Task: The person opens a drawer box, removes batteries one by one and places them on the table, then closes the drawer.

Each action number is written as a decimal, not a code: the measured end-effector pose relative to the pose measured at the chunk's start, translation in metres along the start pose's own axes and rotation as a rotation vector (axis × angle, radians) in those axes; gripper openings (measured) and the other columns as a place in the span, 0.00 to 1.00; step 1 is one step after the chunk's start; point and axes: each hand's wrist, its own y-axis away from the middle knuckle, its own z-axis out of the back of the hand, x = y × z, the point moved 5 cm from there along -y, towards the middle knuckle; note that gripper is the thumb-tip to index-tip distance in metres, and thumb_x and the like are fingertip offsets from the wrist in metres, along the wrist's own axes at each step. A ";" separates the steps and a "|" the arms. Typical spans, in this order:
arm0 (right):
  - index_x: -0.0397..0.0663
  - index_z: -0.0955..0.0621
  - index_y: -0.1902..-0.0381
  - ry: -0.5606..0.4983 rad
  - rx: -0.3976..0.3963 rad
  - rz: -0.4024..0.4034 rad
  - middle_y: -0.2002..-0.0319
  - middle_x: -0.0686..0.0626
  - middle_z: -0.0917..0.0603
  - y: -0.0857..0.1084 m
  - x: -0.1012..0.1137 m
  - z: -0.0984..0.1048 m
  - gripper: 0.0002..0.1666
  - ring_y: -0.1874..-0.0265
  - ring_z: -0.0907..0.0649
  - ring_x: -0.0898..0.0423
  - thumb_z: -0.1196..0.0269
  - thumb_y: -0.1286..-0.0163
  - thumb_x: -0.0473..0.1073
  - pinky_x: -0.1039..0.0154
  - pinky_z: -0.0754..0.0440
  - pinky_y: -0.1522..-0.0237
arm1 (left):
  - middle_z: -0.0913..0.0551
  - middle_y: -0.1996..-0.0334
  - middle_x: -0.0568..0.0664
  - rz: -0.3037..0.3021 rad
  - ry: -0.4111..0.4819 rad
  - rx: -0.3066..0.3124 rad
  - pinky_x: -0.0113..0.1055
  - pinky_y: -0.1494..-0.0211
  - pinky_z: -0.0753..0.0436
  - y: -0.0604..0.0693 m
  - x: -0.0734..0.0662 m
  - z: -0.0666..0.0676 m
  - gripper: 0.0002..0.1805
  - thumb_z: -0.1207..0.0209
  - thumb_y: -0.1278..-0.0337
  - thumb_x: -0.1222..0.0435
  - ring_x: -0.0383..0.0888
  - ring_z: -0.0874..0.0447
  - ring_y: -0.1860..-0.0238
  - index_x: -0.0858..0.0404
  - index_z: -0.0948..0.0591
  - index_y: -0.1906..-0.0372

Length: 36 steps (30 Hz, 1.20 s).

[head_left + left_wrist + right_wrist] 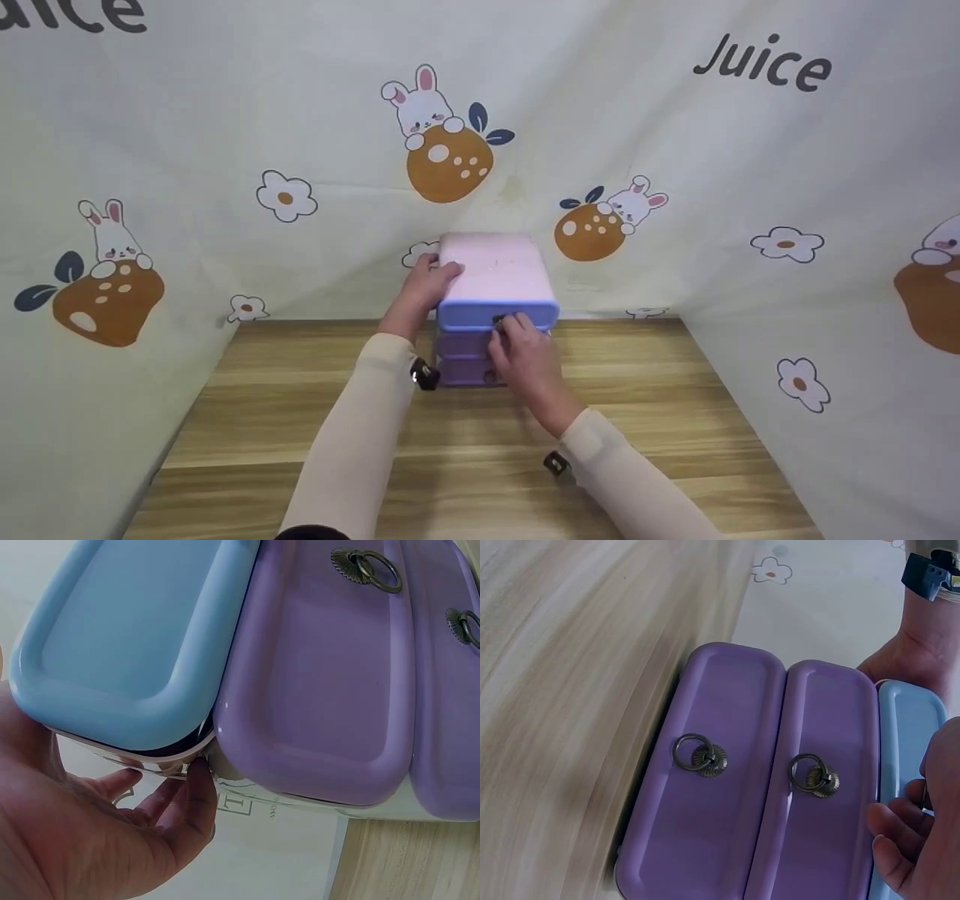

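Observation:
A small three-tier drawer cabinet with a pale pink top (pixel 495 266) stands at the back of the table. Its top drawer has a blue front (pixel 142 630), and a narrow dark gap shows behind that front's edge. Both lower drawers have purple fronts (pixel 705 712) with bronze ring pulls (pixel 806 774). My left hand (pixel 431 285) holds the cabinet's upper left side, thumb on top and fingers along the side wall. With my right hand (pixel 529 352) I pinch the blue drawer's ring pull (pixel 499 321), mostly hidden behind the fingers.
The wood-grain table (pixel 480 465) reaches forward from the cabinet. Pale cloth walls (pixel 337 112) printed with rabbits, oranges and flowers rise behind and on both sides. The back wall is close behind the cabinet.

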 end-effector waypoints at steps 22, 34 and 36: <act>0.48 0.19 0.65 -0.077 0.082 -0.085 0.68 0.51 0.20 -0.005 0.002 0.009 0.07 0.72 0.19 0.50 0.33 0.26 0.41 0.51 0.16 0.68 | 0.30 0.21 0.63 0.022 0.017 0.007 0.51 0.24 0.24 0.000 0.000 0.000 0.44 0.39 0.26 0.48 0.56 0.25 0.27 0.61 0.38 0.14; 0.49 0.19 0.66 -0.097 0.107 -0.067 0.68 0.52 0.20 -0.001 0.006 0.017 0.06 0.71 0.20 0.53 0.33 0.26 0.40 0.54 0.18 0.68 | 0.33 0.18 0.62 0.045 0.009 0.011 0.51 0.23 0.26 -0.001 0.001 0.000 0.45 0.39 0.25 0.47 0.56 0.28 0.24 0.61 0.40 0.13; 0.50 0.19 0.66 -0.102 0.102 -0.055 0.68 0.52 0.20 -0.001 0.007 0.019 0.06 0.71 0.20 0.53 0.33 0.27 0.40 0.54 0.18 0.69 | 0.33 0.18 0.62 0.047 0.010 0.008 0.51 0.22 0.26 -0.002 0.002 0.000 0.45 0.39 0.25 0.47 0.56 0.29 0.23 0.61 0.40 0.13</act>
